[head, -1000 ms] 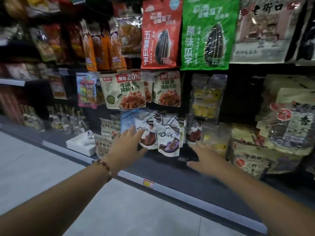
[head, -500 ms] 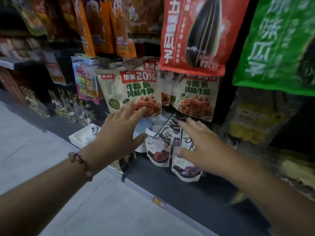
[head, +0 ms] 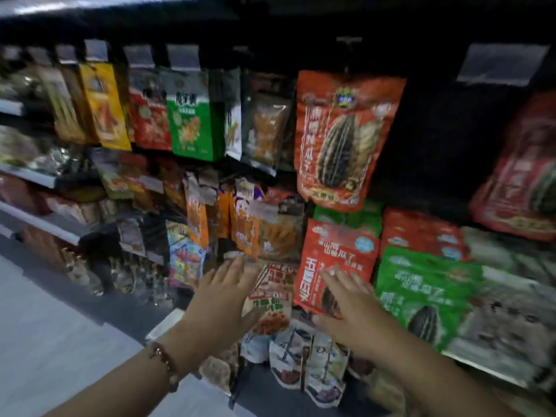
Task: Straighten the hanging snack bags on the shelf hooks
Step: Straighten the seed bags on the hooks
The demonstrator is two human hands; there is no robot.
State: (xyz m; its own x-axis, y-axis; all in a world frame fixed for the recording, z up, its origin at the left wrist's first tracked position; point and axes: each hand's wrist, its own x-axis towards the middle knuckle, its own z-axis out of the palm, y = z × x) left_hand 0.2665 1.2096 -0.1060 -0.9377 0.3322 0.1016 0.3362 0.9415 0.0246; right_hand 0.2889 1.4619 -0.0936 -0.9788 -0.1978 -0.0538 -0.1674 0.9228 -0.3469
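Observation:
Rows of snack bags hang on hooks across a dark shelf wall. My left hand (head: pixel 222 299), with a bead bracelet on its wrist, is raised with straight fingers in front of a cream beef-snack bag (head: pixel 270 299) marked 20%. My right hand (head: pixel 349 305) is spread flat over the lower corner of a red sunflower-seed bag (head: pixel 334 260). Neither hand grips anything. A larger red seed bag (head: pixel 340 139) hangs above, and a green seed bag (head: pixel 427 290) hangs to the right. White chocolate bags (head: pixel 304 368) hang below my hands.
Orange snack bags (head: pixel 240 224) and a green bag (head: pixel 192 121) hang up and to the left. Clear price-tag holders (head: pixel 183 57) line the top rail. Small bottles (head: pixel 132 278) stand on a low ledge at left. Pale floor (head: pixel 45 326) lies below left.
The view has swung up, showing the upper hook rows. Both hands have risen from the chocolate bags to the beef-snack bag and the red seed bag.

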